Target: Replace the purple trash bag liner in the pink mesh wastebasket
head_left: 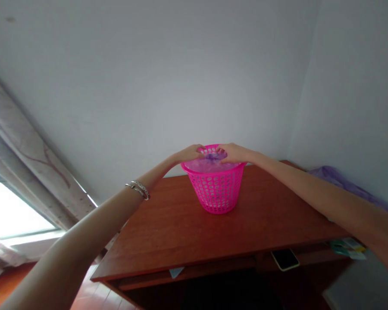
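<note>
A pink plastic basket (216,193) with a perforated wall stands upright on the brown wooden desk (168,215). Inside it a thin translucent purple plastic bag (202,165) shows, bunched darker in the middle. My left hand (192,153), a silver bracelet on its wrist, reaches over the basket's left rim with its fingers closed at the edge of the bag. From the right, my right hand (233,153) comes over the rim, fingers curled and closed on the bunched bag. The fingertips of both hands are partly hidden.
A phone (285,259) lies at the desk's front below the top. Another purple plastic bag (339,183) lies at the right, by the wall. Small packets (349,247) sit at the lower right. A curtain (35,150) and window stand left; a wall rises behind.
</note>
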Available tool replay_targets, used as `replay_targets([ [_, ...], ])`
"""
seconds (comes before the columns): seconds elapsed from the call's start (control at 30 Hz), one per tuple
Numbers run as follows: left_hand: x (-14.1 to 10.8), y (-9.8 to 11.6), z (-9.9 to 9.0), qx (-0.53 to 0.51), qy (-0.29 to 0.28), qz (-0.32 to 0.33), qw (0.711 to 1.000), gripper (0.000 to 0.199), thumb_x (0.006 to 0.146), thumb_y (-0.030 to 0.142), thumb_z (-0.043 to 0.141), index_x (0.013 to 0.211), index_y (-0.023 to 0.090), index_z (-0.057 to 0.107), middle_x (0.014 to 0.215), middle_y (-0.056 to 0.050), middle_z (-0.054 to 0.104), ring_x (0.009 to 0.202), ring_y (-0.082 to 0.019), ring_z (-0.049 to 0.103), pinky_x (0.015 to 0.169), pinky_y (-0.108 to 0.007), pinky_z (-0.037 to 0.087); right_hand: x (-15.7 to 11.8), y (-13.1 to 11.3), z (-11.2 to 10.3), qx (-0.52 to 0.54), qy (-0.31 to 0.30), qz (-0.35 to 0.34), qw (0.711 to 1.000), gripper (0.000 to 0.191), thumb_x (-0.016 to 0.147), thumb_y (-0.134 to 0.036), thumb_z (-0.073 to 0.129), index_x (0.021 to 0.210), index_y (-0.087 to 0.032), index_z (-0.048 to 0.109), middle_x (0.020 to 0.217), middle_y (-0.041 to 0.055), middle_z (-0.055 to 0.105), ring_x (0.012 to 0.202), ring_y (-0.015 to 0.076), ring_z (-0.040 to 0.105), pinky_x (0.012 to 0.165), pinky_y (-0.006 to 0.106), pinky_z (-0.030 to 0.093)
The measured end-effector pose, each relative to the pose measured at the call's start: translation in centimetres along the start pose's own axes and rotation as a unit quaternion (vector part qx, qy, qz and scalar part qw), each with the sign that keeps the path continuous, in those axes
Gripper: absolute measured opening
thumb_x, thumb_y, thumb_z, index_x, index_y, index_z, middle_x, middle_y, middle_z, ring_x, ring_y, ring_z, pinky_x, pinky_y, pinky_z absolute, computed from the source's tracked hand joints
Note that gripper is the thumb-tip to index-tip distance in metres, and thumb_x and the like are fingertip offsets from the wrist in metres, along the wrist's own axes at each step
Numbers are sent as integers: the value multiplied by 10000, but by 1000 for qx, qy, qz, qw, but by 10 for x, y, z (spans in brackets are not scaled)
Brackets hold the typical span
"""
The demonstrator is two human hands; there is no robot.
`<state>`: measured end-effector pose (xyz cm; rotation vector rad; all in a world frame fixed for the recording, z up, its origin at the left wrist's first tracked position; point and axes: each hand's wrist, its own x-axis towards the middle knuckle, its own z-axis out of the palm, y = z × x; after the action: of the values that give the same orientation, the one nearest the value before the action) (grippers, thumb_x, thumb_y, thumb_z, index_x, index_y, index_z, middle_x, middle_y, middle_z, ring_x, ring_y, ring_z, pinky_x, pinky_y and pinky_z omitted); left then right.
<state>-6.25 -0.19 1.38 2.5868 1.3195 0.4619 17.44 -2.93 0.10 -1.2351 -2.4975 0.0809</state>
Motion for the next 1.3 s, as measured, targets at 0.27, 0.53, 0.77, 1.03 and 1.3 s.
replay_targets([
  [0.27, -2, -25, -13, -4, 116, -59, 992, 279, 736, 278, 549, 834, 120, 756, 760, -54, 715, 741, -195, 624, 646, -272, 449, -1, 24, -9, -62, 89, -10, 994, 218, 862, -261, 513, 909, -127, 678, 888, 84, 686, 771, 147, 591, 666, 228, 360],
  [0.53, -43, -99, -32, 59, 186, -269, 943, 305, 647, 156, 533, 880, 128, 727, 782, -96, 711, 827, -250, 662, 717, -314, 487, -40, 93, -17, 343, 200, 128, 909, 158, 774, -220, 619, 892, -116, 627, 874, 88, 670, 741, 145, 639, 685, 285, 536],
  [0.77, -55, -84, -27, 101, 250, -160, 950, 704, 667, 169, 530, 1354, 78, 407, 1267, -199, 569, 1166, -285, 546, 964, -418, 457, -85, 72, -28, 498, 274, 48, 821, 109, 659, -212, 675, 725, -171, 598, 1012, 80, 669, 1013, 206, 629, 934, 392, 501],
  [1.03, -58, 31, 6, 78, 99, 120, 985, 798, 682, 112, 507, 1447, 201, 295, 1456, -112, 433, 1358, -276, 352, 1102, -462, 331, -165, -11, 4, 109, 255, -32, 960, 87, 857, -261, 515, 785, -263, 564, 1013, 60, 662, 1056, 184, 622, 959, 366, 489],
  [1.3, -91, 43, 28, 232, 121, 328, 908, 209, 899, 168, 405, 846, 194, 606, 839, -58, 644, 893, -194, 590, 1003, -439, 433, -203, 27, 66, -62, 268, -101, 956, 351, 887, -120, 421, 1127, -287, 615, 1098, 81, 630, 1054, 183, 601, 931, 354, 507],
])
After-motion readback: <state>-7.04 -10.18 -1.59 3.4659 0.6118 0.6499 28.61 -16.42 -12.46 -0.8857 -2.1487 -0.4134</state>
